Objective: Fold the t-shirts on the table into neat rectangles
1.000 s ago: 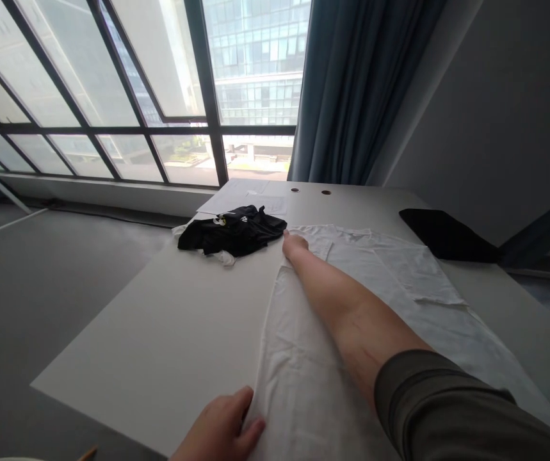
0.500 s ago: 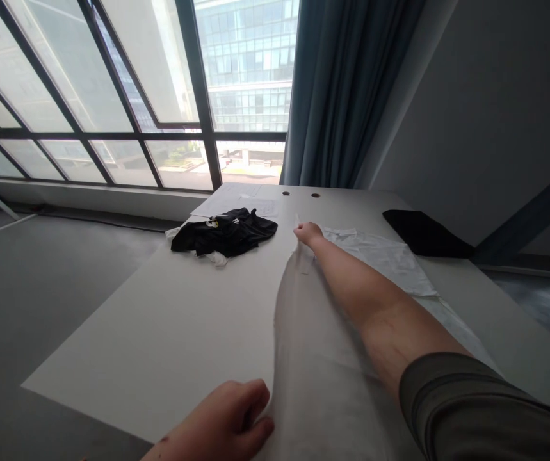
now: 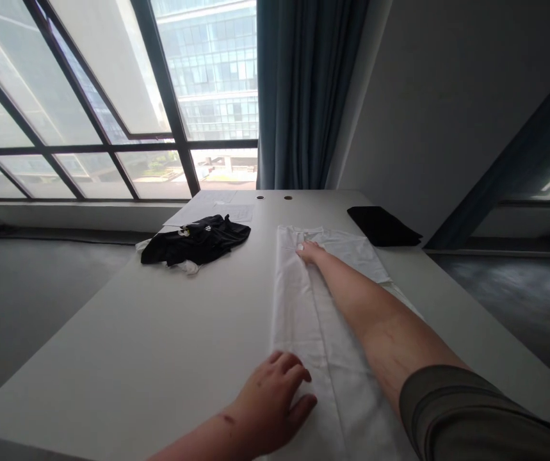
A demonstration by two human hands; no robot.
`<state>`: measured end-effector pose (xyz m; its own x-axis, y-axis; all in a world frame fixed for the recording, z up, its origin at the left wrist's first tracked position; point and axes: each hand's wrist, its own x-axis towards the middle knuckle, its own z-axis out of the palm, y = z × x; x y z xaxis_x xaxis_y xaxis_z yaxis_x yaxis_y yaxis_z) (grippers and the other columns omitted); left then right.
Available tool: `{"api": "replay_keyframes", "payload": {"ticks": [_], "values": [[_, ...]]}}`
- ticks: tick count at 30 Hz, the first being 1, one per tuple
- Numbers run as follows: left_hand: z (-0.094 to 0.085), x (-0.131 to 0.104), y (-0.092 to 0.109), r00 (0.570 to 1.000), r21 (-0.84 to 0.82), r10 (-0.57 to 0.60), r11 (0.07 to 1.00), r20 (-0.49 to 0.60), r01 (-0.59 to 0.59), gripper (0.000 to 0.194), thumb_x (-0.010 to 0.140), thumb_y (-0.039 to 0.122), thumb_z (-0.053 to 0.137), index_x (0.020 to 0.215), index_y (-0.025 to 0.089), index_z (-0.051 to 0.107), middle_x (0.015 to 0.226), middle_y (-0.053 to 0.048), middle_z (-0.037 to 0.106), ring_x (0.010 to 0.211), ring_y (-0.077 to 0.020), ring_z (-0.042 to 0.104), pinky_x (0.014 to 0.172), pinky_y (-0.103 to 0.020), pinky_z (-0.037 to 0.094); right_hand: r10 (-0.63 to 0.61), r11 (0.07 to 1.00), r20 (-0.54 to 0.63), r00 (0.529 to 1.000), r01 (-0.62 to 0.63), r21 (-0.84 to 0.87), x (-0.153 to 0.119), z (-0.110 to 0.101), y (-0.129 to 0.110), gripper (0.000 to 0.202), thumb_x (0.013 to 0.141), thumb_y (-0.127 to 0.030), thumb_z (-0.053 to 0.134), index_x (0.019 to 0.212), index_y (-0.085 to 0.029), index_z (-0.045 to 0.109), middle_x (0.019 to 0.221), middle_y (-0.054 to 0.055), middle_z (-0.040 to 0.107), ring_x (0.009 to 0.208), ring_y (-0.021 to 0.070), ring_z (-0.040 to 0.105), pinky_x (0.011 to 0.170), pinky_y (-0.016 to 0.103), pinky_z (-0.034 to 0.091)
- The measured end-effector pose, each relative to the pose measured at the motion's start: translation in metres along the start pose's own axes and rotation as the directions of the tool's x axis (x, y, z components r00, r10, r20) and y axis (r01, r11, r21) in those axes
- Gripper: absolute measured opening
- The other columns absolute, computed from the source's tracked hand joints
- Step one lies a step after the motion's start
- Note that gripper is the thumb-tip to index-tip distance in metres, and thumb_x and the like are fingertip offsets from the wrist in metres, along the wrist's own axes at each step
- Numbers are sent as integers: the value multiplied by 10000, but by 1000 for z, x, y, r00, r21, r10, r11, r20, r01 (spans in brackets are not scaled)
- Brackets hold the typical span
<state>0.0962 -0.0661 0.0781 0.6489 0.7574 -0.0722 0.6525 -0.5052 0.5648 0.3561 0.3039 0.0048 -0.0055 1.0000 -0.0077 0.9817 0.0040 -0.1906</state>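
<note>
A white shirt (image 3: pixel 298 307) lies lengthwise on the table, its left side folded over in a long strip whose edge runs down the middle. Far along that edge, my right hand (image 3: pixel 310 251) is low on the cloth near the top end, its fingers closed on the fabric; the fingertips are partly hidden. Nearer to me, my left hand (image 3: pixel 277 400) rests over the folded strip, thumb and fingers apart with nothing between them. A sleeve-like flap of the shirt spreads to the right beyond my right forearm.
The white table (image 3: pixel 198 333) carries a crumpled black garment (image 3: pixel 198 240) at the back left, with papers (image 3: pixel 207 208) behind it. A folded black cloth (image 3: pixel 384 225) lies at the back right. Beyond the table's far end hang blue curtains (image 3: pixel 303 96) beside windows.
The shirt's left edge, held raised in both hands before, now lies folded over to the right. My left hand has opened and moved right; my right hand has lowered. The view has shifted right.
</note>
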Motion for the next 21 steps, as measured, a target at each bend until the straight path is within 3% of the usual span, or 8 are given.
{"api": "replay_keyframes", "payload": {"ticks": [3,6,9,16,18,21], "values": [[29,2,-27,992,168,116,980,-45,-107,581,1004,481,579,1549,303,485,1678,-92,391,1537,-331,359,1250,-530,322,66,998,18,998,-66,10,-11,19,3,668,1023,-526,367,1607,-205,421,1706,160,311,1557,333,304,1235,591,236],[41,1,-48,987,247,160,956,6,-157,683,1019,507,551,1645,342,335,1746,-60,233,1603,-327,225,1295,-560,237,89,996,12,996,-89,18,-13,29,2,678,1051,-514,275,1652,-205,324,1745,128,213,1595,323,192,1262,592,136],[36,4,-60,991,286,131,948,41,-137,705,1015,516,562,1655,384,297,1750,-39,203,1605,-336,216,1294,-599,216,97,995,9,995,-98,24,-7,30,0,684,1051,-495,263,1660,-188,305,1750,119,199,1598,324,176,1267,588,120],[2,8,-100,996,356,57,931,72,-79,661,1030,601,497,1639,408,327,1743,-54,212,1598,-339,238,1277,-625,214,142,989,-18,990,-141,35,18,33,-17,666,1048,-463,259,1658,-202,312,1747,118,211,1590,332,186,1256,611,128],[-4,7,-113,998,370,42,927,45,-56,658,1034,606,485,1639,398,333,1742,-55,223,1594,-332,254,1279,-611,218,138,990,-49,989,-136,37,22,33,-23,647,1044,-451,284,1635,-201,362,1738,125,238,1576,338,213,1247,614,156],[-9,7,-124,1000,380,9,925,-16,-2,653,1027,544,529,1632,353,372,1726,-68,288,1583,-342,279,1272,-602,239,60,998,-170,984,-53,45,21,27,-30,566,1029,-405,366,1518,-175,532,1688,152,339,1511,333,324,1220,521,270]]}}
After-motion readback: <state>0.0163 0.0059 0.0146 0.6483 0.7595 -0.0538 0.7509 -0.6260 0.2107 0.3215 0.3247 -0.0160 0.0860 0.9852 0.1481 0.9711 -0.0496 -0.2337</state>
